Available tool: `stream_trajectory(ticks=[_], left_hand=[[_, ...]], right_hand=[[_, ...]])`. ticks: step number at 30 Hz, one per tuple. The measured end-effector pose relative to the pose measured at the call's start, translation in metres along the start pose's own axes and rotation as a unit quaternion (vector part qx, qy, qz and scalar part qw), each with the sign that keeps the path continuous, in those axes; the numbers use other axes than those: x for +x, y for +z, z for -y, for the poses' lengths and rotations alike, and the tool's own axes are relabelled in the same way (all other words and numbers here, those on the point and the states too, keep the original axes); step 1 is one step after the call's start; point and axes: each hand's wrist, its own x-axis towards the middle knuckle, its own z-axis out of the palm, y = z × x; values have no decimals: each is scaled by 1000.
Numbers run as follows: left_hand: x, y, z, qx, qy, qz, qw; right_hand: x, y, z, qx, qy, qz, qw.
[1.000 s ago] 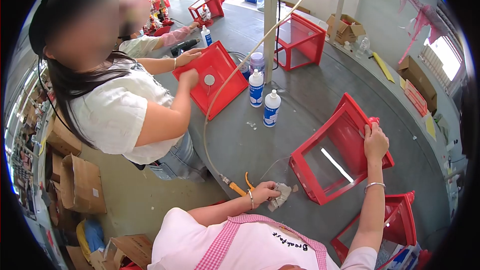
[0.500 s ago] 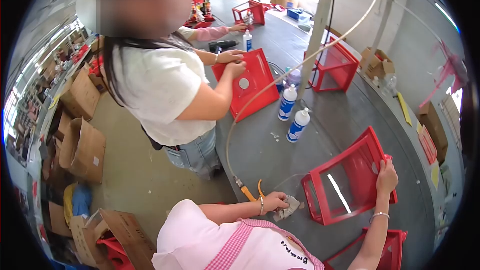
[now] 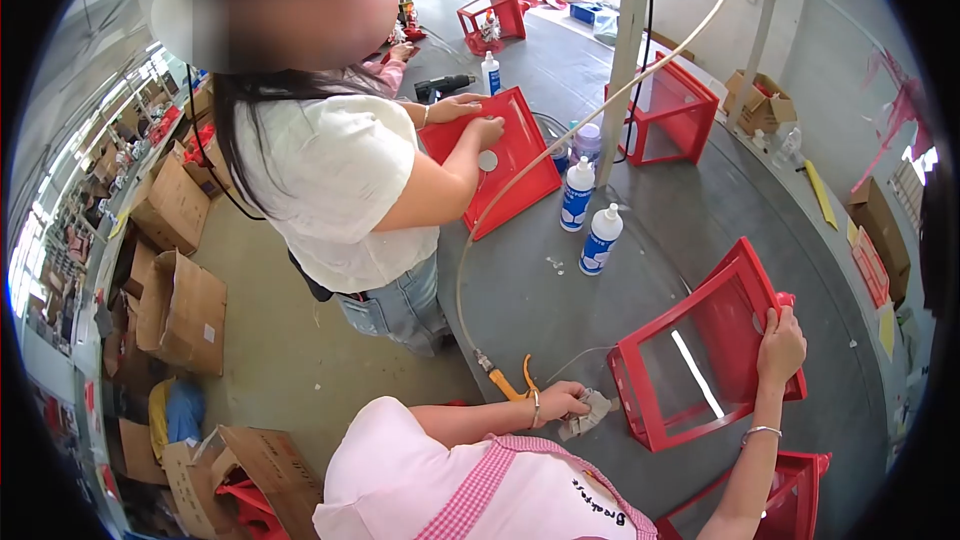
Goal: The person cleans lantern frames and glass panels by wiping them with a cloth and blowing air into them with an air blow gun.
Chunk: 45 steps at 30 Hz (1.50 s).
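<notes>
Gripping the top edge of a red plastic box frame with a clear window panel point(image 3: 705, 350), the person's right hand point(image 3: 780, 348) has fingers curled over the rim; frame stands tilted on the grey worktable point(image 3: 600, 310), just in front of the person, right of centre. Left hand point(image 3: 560, 402) is closed round a crumpled grey rag point(image 3: 588, 414), pressed to the table just beside the frame's lower left corner. An orange-nozzled air hose point(image 3: 505, 380) lies near that wrist, tube running up past a white post point(image 3: 625, 50). Two white squeeze bottles w/ blue labels point(image 3: 590, 220) stand upright further back. A co-worker in a white T-shirt point(image 3: 330, 180) opp. side holds a flat red panel point(image 3: 500, 155) w/ both hands. Cardboard boxes point(image 3: 180, 310) sit on the floor, left.
</notes>
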Motion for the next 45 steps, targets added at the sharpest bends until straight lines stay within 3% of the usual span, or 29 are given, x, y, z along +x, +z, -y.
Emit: stream_trajectory(ticks=[24,33,38,45], left_hand=[[-4,6,-2,16,-14,38,999],[0,14,-21,99,1,79,992],[3,25,-35,23,-26,92,995],[16,23,-38,36,-41,98,994]], right_hand=[[-1,-2,4,-30,10,-8,999],[-1,-4,5,-1,0,-28,1000],[-1,-1,4,-16,1,-51,999],[-4,4,1,-26,3,-61,998]])
